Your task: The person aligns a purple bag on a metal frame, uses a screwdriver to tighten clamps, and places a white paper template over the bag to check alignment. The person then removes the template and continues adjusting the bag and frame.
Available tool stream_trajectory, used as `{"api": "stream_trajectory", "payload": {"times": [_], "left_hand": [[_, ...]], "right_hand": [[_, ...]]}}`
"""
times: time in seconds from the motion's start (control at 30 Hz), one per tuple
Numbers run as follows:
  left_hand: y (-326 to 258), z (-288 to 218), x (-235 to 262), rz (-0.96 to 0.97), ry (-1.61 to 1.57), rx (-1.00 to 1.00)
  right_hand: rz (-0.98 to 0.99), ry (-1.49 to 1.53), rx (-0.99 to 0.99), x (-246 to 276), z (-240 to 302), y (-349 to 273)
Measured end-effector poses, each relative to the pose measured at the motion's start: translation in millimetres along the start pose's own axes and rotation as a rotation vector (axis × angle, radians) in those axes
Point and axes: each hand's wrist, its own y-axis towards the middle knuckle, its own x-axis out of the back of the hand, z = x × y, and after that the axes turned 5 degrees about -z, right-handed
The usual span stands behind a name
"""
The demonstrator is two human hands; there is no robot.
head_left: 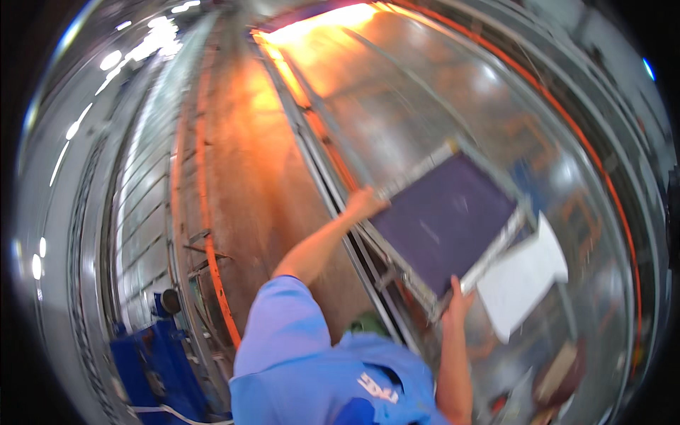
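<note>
A rectangular panel [446, 216] with a dark purple face and a pale metal frame is tilted over a shiny metal work surface [425, 92]. My left hand [365, 203] grips the panel's near left corner, arm stretched forward. My right hand [457, 296] holds the lower edge of the frame, fingers wrapped around it. A white sheet [524, 276] lies just right of the panel's lower corner, partly under it. My blue shirt fills the lower middle of the view.
Long metal rails [319, 149] with orange edges run away from me left of the panel. A brown floor strip [255, 177] lies further left. A blue machine [152, 358] stands at the lower left. Blurred brown items [559, 368] sit at the lower right.
</note>
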Motion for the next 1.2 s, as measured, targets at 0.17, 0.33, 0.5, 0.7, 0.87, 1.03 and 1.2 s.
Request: {"api": "stream_trajectory", "payload": {"times": [0.17,0.33,0.5,0.7,0.87,1.03,1.2], "left_hand": [[-57,-59,-38,0.149,-0.619,-0.153],[-145,-117,-141,0.298,-0.74,-0.067],[-210,-130,-210,0.2,-0.555,-0.344],[-213,-117,-220,0.067,-0.262,-0.553],[-193,-100,-209,0.017,-0.201,-0.583],[-184,-96,-198,0.001,-0.132,-0.57],[-188,-96,-200,0.022,-0.122,-0.566]], "right_hand": [[-0.228,-0.491,0.369,111,26,30],[-0.54,-0.755,0.527,235,26,19],[-0.688,-0.858,0.547,324,-22,-17],[-0.762,-0.799,0.541,328,-79,-39],[-0.738,-0.696,0.492,302,-87,-36],[-0.759,-0.795,0.494,290,-97,-27],[-0.77,-0.878,0.405,289,-98,-31]]}}
